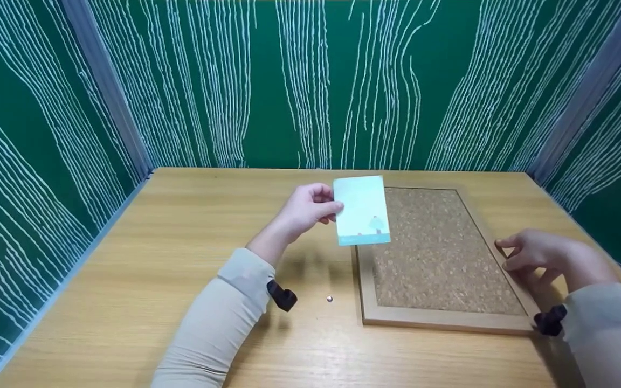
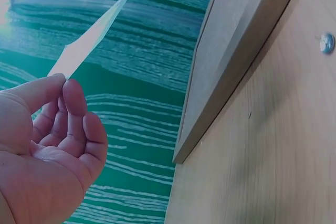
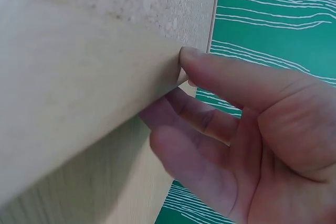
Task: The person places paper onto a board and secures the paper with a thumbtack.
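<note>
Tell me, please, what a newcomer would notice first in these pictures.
Probably the pale card, pinched in the left hand above the table. Next, the wood-framed corkboard at the right, its right edge held by the right hand. Behind stand green walls with wavy white lines.

We see a long, pale greyish-beige left sleeve, creased below its smoother, banded left cuff. At the right edge of that cuff sits a small black fitting. Well to the cuff's right, we find a matching right sleeve with a similar black attachment.
</note>
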`<state>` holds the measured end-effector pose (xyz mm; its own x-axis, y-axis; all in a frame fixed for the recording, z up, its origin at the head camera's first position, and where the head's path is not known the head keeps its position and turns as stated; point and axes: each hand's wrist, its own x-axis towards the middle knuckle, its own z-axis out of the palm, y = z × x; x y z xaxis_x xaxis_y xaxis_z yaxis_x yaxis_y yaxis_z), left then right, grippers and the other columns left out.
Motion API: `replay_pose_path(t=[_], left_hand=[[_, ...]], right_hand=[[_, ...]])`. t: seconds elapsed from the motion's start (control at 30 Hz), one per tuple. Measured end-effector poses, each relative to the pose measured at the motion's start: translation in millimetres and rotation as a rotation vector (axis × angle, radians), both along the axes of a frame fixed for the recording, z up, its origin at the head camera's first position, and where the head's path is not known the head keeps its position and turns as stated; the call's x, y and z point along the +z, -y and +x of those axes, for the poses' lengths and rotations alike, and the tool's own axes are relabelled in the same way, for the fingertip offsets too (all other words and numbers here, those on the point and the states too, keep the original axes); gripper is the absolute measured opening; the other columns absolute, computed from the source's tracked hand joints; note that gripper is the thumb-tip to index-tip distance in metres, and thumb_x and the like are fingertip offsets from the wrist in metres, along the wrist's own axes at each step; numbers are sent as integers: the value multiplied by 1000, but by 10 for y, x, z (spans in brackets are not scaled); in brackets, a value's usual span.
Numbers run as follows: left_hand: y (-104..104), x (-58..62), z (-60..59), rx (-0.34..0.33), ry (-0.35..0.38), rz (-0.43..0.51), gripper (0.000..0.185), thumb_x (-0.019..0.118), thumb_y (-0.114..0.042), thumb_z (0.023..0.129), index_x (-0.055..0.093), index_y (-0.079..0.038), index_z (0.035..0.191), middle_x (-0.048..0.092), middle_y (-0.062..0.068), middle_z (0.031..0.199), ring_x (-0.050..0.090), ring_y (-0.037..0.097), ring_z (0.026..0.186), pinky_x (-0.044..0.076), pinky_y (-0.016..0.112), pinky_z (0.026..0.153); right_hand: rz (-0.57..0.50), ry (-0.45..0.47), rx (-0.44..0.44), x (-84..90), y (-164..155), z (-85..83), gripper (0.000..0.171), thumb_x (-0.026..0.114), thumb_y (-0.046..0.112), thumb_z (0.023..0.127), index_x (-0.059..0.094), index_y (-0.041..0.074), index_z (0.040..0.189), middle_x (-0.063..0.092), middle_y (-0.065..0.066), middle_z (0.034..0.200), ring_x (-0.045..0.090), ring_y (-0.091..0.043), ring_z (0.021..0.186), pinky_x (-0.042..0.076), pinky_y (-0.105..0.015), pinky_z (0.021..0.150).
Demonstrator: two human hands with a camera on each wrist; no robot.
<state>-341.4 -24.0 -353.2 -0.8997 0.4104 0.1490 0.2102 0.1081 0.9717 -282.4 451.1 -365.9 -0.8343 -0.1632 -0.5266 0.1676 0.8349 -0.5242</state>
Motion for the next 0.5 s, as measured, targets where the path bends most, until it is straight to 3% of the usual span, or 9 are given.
replay_pose_path(t=[0.27,0.5], left_hand=[[-255,-19,23,8,28,-27,11,74,-9,94,67,-5,100,69,10,90,68,22,77,56,31,70],[-440,-45,30,16,46,-97,11,75,-13,94,67,-8,100,69,9,92,70,21,80,58,34,74]], right_hand=[[-5,-5,-4,2,12,10,80,70,14,96,20,-12,152,51,-39,131,59,-38,111,59,-53,73],[1,-4,3,13,12,10,79,69,14,96,20,-11,153,50,-40,132,57,-44,115,59,-54,75]])
